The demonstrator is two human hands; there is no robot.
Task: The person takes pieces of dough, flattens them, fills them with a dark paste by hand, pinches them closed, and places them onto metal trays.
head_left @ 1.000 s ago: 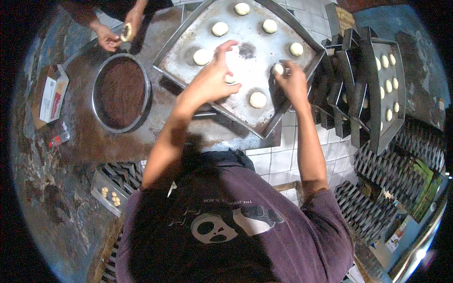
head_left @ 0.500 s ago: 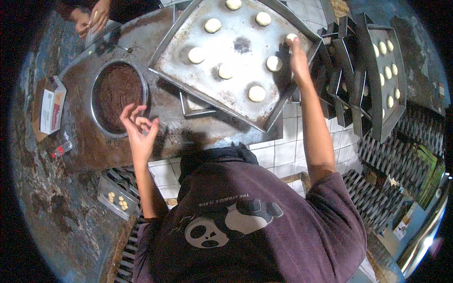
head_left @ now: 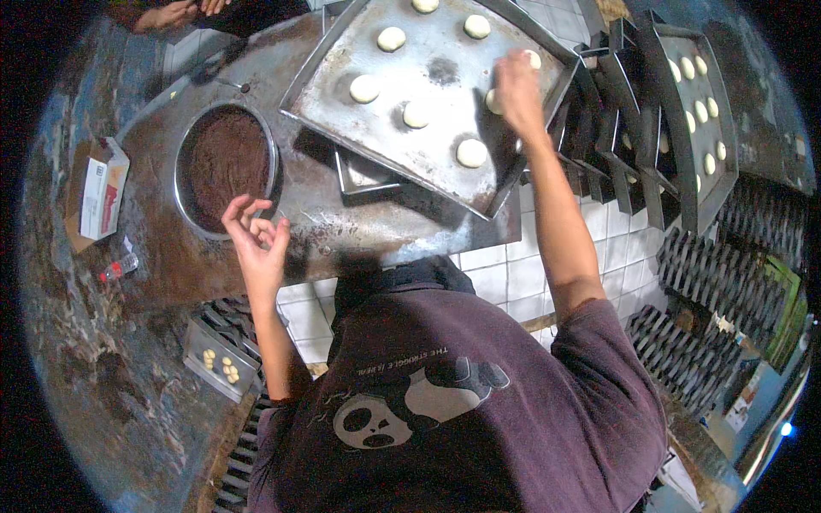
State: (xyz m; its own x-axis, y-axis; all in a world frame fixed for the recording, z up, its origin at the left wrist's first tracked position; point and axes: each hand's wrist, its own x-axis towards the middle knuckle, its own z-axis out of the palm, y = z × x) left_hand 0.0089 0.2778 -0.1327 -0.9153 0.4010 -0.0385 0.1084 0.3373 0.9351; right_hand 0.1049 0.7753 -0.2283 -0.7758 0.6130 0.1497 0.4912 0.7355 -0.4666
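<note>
My left hand (head_left: 256, 232) is raised at the near rim of a steel bowl of dark brown filling (head_left: 229, 158), fingers loosely bent and apart, holding nothing. My right hand (head_left: 520, 98), smeared by motion, is over the right part of a worn metal baking tray (head_left: 445, 188), among pale round dough balls (head_left: 470, 154); its fingertips are near two of them, and whether it grips one is hidden. The large tray sits askew over a smaller tray (head_left: 368, 184) on the stained metal table (head_left: 325, 248).
Stacked trays (head_left: 637, 120) stand at the right, the outer one holding several dough pieces. A coworker's hands (head_left: 180, 13) show at top left. A cardboard box (head_left: 94, 197) and plastic bottle (head_left: 120, 267) lie at left; a small tray of dough (head_left: 221, 368) is lower left.
My left hand has left the big tray for the bowl's near rim. My right hand has moved upward along the tray's right part. The coworker's hands have moved up toward the edge.
</note>
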